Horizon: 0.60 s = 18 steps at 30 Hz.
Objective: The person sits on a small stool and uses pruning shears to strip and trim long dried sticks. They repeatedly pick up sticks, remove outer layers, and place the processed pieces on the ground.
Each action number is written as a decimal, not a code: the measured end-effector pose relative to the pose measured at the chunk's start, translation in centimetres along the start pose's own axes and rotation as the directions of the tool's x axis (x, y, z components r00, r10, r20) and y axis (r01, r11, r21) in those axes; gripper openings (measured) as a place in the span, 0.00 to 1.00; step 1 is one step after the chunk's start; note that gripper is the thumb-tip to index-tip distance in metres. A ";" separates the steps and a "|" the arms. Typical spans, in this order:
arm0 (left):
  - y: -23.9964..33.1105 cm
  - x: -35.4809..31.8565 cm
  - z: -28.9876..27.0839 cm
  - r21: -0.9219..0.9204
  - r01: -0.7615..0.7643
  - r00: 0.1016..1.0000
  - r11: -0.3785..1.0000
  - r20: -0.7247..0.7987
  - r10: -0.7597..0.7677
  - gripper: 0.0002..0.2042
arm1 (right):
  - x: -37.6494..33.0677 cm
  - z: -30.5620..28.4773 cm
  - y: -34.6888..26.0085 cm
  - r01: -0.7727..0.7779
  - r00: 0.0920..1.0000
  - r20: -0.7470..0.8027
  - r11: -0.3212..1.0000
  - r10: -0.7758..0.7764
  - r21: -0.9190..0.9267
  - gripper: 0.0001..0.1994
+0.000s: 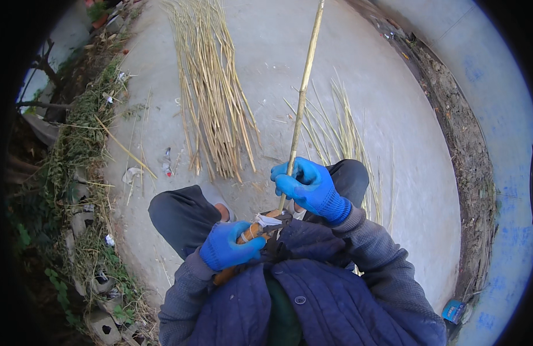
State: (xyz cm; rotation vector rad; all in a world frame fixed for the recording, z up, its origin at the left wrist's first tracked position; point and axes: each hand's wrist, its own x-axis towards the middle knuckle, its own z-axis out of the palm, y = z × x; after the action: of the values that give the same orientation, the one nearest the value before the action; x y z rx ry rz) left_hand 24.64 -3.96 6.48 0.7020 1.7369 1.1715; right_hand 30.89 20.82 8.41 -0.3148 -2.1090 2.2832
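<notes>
In my blue-gloved right hand (pixel 313 187) is a long pale cane stalk (pixel 304 83), pinched between thumb and fingers. The stalk slants up and away past the top of the view, and its lower end comes down to a tool in my lap. My left hand (pixel 227 245), also in a blue glove, wraps around the tool's orange-brown wooden handle (pixel 252 232). White material is bound near the front of the handle, beside a dark part. The exact kind of tool is hard to make out, and my left palm hides part of it.
A big bundle of dry cane stalks (pixel 217 109) lies on the concrete floor (pixel 387 98) ahead of my knees. Thinner, greener strips (pixel 350 135) lie to the right. Weeds and rubble (pixel 84 150) line the left; a pale wall (pixel 503 173) bounds the right.
</notes>
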 end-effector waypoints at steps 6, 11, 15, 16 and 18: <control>0.3 -0.2 0.8 0.162 -0.135 0.991 0.978 0.047 0.129 0.18 | -2.0 -0.7 1.4 0.040 0.998 0.038 0.996 -0.043 0.074 0.10; 0.6 -0.5 1.6 0.186 -0.196 0.980 0.963 0.003 0.199 0.18 | -2.8 -1.1 2.1 0.118 0.993 0.005 0.987 -0.120 0.109 0.11; 0.2 -0.5 1.3 0.220 -0.190 0.982 0.957 0.033 0.187 0.18 | -3.6 -0.7 2.4 0.099 0.995 -0.035 0.991 -0.096 0.088 0.11; 0.1 -0.4 1.1 0.245 -0.222 0.975 0.944 0.051 0.216 0.18 | -4.0 -0.6 2.5 0.082 0.995 -0.057 0.992 -0.077 0.093 0.10; 0.0 -0.3 1.1 0.325 -0.287 0.957 0.901 0.063 0.283 0.17 | -4.9 -0.5 2.9 0.062 0.997 -0.044 0.997 -0.060 0.046 0.11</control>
State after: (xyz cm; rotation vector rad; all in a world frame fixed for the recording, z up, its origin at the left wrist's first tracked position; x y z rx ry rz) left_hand 25.79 -3.79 6.42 1.2005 1.8848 1.0681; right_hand 36.13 20.34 6.19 -0.2913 -2.0126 2.2673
